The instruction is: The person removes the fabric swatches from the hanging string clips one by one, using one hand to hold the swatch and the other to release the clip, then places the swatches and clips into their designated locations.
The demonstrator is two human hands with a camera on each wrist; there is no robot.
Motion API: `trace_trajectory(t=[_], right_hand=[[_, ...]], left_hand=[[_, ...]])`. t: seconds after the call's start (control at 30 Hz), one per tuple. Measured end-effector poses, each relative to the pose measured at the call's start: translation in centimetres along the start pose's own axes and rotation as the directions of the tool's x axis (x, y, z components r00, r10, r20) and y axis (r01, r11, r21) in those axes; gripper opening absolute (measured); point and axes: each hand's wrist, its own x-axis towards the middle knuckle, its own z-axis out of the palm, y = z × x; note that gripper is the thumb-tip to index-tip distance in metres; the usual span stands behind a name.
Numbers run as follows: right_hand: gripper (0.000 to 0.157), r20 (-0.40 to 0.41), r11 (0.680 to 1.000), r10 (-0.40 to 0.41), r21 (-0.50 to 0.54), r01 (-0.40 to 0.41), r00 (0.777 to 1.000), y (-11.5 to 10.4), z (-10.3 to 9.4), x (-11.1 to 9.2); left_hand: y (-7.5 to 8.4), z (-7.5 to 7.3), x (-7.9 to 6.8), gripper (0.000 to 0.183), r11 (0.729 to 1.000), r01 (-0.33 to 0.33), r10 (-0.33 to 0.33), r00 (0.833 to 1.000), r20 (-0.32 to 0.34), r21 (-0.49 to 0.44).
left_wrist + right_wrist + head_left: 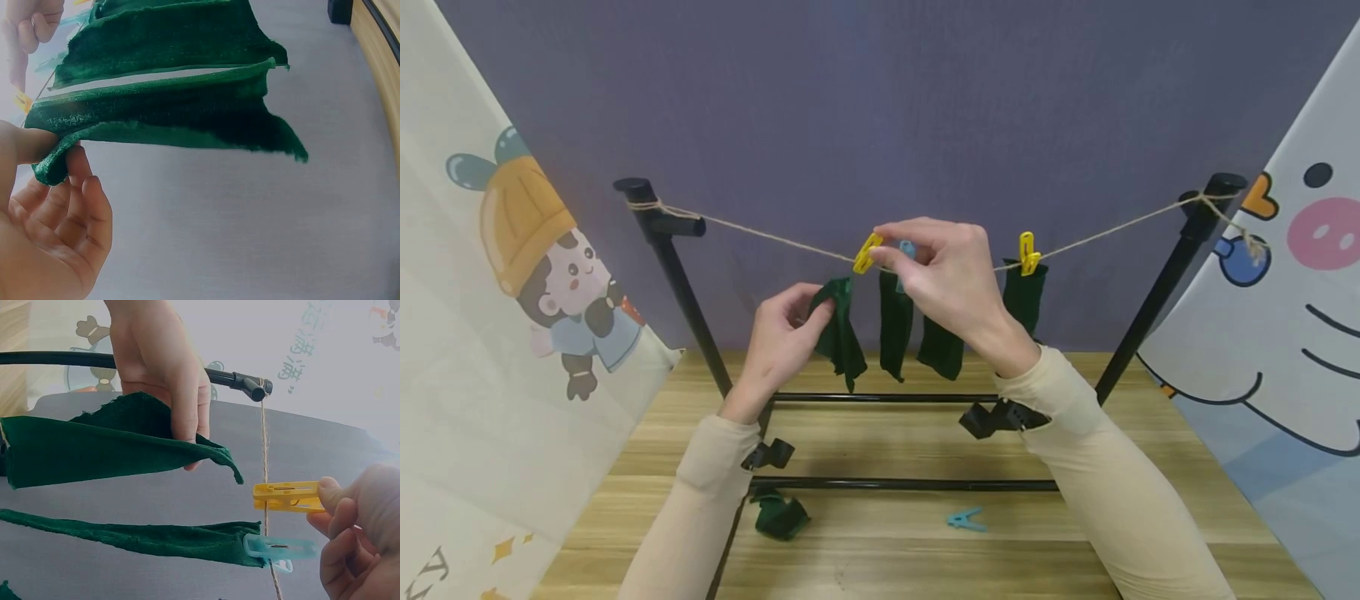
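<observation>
My left hand (782,337) pinches the top of a dark green cloth strip (842,337) between thumb and fingers, just under the twine line (775,237). In my right hand (951,275), thumb and fingertips hold the rear end of a yellow clothespin (867,252). In the right wrist view, that clothespin (284,495) lies across the twine, apart from the held cloth (81,450). Beside it, a light blue clothespin (281,547) grips another green strip (156,540) on the line. My right hand partly covers a third strip (942,346) in the head view.
Farther right, a yellow clothespin (1028,254) holds a green strip (1024,296). Black posts (681,283) and crossbars (910,484) form the rack. A blue clothespin (966,520) and crumpled green cloth (780,515) lie on the wooden table (865,558).
</observation>
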Motion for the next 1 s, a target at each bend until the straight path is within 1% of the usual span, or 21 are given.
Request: trace_trajectory(t=[0.23, 0.5, 0.7, 1.0], right_hand=[[0.018, -0.016, 1.0, 0.012, -0.004, -0.012, 1.0, -0.15, -0.33, 0.0], [0.018, -0.042, 1.0, -0.015, 0.015, 0.015, 0.999, -0.27, -0.4, 0.05], [0.019, -0.05, 1.0, -0.017, 0.013, 0.018, 0.999, -0.31, -0.41, -0.04], [0.021, -0.057, 0.998, -0.012, 0.053, 0.015, 0.998, -0.28, -0.68, -0.38]], left_hand=[[-0.03, -0.05, -0.13, 0.022, 1.0, 0.002, -0.002, 1.0, 0.005, -0.005], [-0.12, -0.21, -0.31, 0.021, 1.0, 0.006, -0.006, 1.0, 0.002, 0.007], [-0.4, -0.22, -0.44, 0.023, 1.0, 0.016, -0.016, 1.0, 0.002, 0.014], [-0.61, -0.23, -0.65, 0.022, 1.0, 0.008, -0.008, 1.0, 0.003, 0.014]])
